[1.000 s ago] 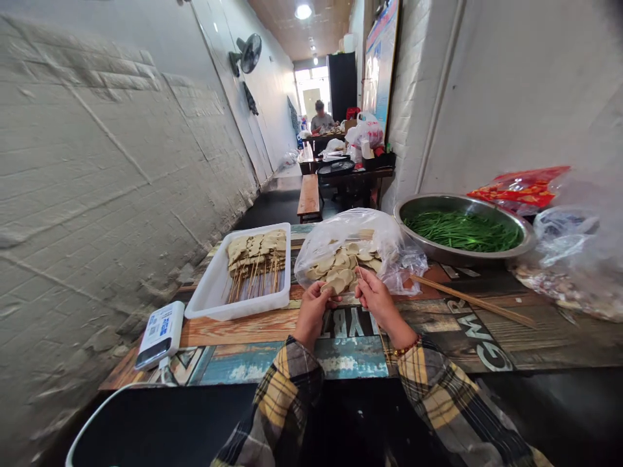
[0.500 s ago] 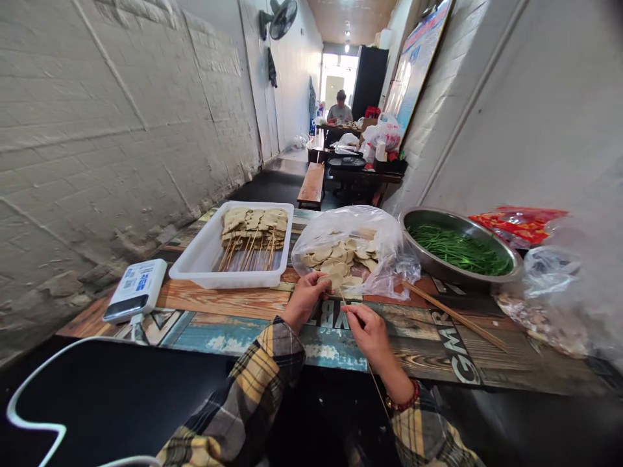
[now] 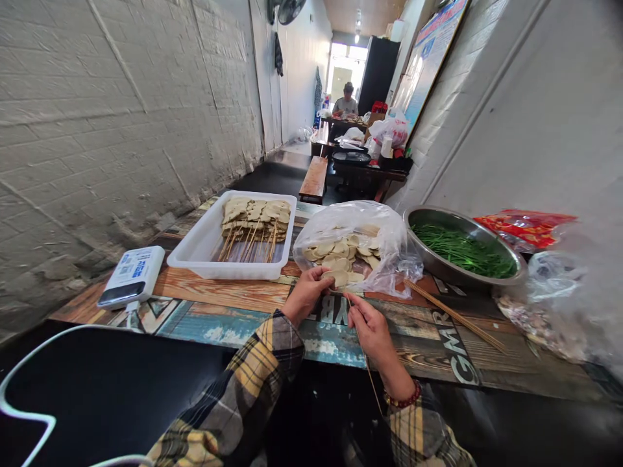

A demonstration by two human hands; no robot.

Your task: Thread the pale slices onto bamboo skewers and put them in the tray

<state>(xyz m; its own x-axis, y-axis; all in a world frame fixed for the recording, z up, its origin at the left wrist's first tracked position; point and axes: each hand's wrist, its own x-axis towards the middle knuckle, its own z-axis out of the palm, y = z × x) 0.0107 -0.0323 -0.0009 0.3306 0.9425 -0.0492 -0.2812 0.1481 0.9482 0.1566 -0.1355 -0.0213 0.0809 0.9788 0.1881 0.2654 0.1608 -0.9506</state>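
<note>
My left hand (image 3: 306,295) is closed at the near side of a clear plastic bag (image 3: 384,227), its thumb and fingers pinching a thin pale slice (image 3: 337,279). Several more round, beige slices (image 3: 335,250) lie in the bag's mouth just beyond. Between the thumb and fingers of my right hand (image 3: 370,324) is a thin bamboo skewer (image 3: 370,379); its tip points up toward the slices and its long end hangs down past the wrist. In the white plastic tub (image 3: 187,256) to the left lie skewered slices (image 3: 256,214) with their sticks pointing toward me.
Loose bamboo skewers (image 3: 460,318) lie right of the bag. A steel bowl of green stalks (image 3: 462,250), a red package (image 3: 528,226) and another plastic bag (image 3: 549,305) stand farther right. A white device (image 3: 132,275) with a cable sits left. Another person (image 3: 346,102) sits far back.
My right hand and the skewer tip have come slightly up toward the slices. My left hand has stayed at the bag's mouth. The whole view has shifted a little.
</note>
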